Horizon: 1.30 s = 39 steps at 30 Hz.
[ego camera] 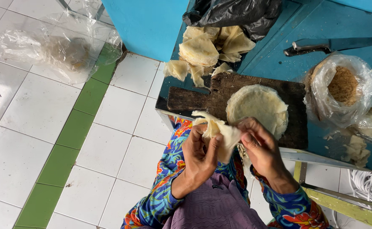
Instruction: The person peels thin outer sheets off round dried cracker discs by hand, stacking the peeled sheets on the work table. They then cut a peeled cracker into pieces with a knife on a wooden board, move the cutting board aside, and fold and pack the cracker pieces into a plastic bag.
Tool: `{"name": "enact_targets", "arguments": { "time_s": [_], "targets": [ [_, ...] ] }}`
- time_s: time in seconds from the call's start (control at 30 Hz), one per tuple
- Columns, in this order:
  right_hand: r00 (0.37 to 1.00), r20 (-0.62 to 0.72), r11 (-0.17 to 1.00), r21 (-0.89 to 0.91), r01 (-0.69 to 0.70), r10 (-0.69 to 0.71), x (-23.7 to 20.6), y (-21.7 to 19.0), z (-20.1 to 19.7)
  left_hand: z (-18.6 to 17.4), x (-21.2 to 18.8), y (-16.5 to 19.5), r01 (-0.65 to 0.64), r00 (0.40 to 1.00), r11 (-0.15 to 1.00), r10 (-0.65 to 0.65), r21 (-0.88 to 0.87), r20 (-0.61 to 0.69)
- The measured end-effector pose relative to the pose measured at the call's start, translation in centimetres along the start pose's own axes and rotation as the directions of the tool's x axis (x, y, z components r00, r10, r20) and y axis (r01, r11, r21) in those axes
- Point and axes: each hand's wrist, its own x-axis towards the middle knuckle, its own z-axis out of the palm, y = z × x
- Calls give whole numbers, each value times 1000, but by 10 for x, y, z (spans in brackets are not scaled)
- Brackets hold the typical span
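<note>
Both hands hold one thin pale wrapper sheet (220, 131) over my lap, just in front of the table edge. My left hand (198, 152) grips its left side with the thumb on top; my right hand (258, 146) pinches its right side. Just beyond the hands, a round stack of the same pale sheets (258, 106) lies on a dark wooden cutting board (194, 98). Farther back sits a loose pile of folded sheets (207, 48).
The blue table (275, 59) carries a knife (321, 46), a black plastic bag (237, 15) and a clear bag of brown filling (343, 87). A crumpled clear bag (63, 51) lies on the white and green tiled floor (37, 127). White cord (366, 186) hangs at lower right.
</note>
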Motion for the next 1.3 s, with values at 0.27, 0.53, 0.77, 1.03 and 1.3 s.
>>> {"name": "enact_targets", "arguments": {
  "time_s": [0.27, 0.53, 0.77, 1.03, 1.3],
  "targets": [
    [999, -37, 898, -440, 1, -19, 1, -14, 5, -19, 5, 0, -217, 976, 870, 208, 442, 69],
    [996, 83, 870, -487, 72, -36, -6, -14, 30, -12, 5, -8, -463, 884, 688, 406, 558, 232],
    [996, -76, 891, -454, 0, -39, -4, -10, 18, -14, 7, -5, -452, 885, 671, 423, 588, 197],
    [999, -18, 911, -411, -43, 40, 0, -19, 20, -11, 13, 6, -200, 975, 904, 147, 379, 164],
    [995, 95, 637, -766, 86, -20, -10, -30, 36, -20, 22, 10, -434, 886, 527, 396, 731, 240]
  ]
}}
